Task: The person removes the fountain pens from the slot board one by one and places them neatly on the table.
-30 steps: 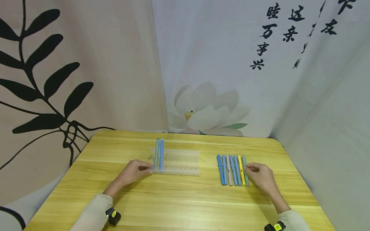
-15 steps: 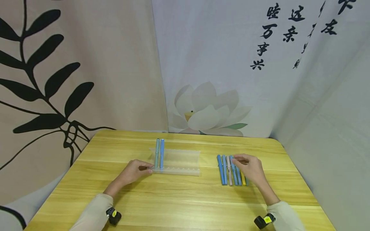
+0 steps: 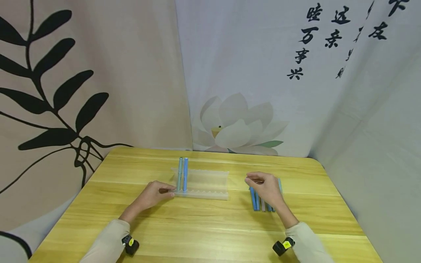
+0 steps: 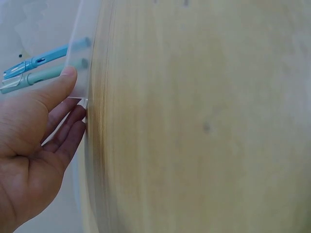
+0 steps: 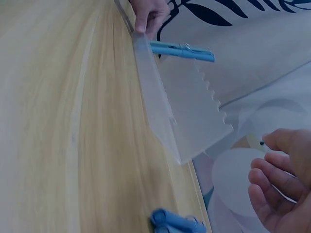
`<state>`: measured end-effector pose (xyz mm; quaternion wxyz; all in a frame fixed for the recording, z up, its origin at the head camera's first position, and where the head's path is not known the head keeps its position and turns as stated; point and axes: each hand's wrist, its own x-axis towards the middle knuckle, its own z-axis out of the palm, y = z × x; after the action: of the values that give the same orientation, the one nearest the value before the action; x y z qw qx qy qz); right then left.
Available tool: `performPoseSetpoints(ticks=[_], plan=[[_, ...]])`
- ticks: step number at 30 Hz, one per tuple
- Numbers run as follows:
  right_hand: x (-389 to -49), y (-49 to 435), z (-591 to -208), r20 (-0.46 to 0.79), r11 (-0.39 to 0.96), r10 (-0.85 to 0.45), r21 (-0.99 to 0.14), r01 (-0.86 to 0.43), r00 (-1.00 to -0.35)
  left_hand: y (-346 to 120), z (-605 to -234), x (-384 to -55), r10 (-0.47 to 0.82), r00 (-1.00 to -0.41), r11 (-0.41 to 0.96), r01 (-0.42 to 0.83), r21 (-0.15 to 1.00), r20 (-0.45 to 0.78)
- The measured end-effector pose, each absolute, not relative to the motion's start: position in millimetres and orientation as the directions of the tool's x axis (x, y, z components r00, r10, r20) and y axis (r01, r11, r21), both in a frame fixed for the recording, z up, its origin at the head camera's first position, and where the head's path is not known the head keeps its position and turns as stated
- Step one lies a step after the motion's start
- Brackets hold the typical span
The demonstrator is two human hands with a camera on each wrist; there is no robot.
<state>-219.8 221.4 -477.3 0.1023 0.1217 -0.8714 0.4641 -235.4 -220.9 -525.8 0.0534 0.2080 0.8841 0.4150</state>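
A clear plastic pen rack [image 3: 208, 182] with a notched back edge stands left of centre on the table. Two pens lean in its left end, one pale green [image 3: 179, 176] and one blue [image 3: 185, 175]. My left hand [image 3: 152, 194] holds the rack's front left corner, thumb on the front strip, as the left wrist view shows. Over a row of loose pens [image 3: 253, 199] hovers my right hand [image 3: 268, 188], hiding much of the row. Nothing shows between its loosely bent fingers in the right wrist view. A green pen [image 3: 280, 185] peeks out to its right.
The wooden table [image 3: 204, 230] has its far edge against a hanging cloth [image 3: 243, 120] printed with a lotus. Another curtain [image 3: 371, 146] hangs along the right side. Bare wood lies between rack and pens.
My right hand has moved left over the row of pens, from the green pen at its right end to above the blue pens at its left. The left hand stays on the rack.
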Motion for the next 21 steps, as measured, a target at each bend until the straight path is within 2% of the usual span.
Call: performPoseSetpoints(ticks=[21], plan=[[-227.9, 146.8, -471.8, 0.259, 0.431, -0.186, -0.845, -0.316, -0.948, -220.5, -527.2, -235.4, 0.421, -0.903, 0.573, 0.340, 0.746, 0.089]])
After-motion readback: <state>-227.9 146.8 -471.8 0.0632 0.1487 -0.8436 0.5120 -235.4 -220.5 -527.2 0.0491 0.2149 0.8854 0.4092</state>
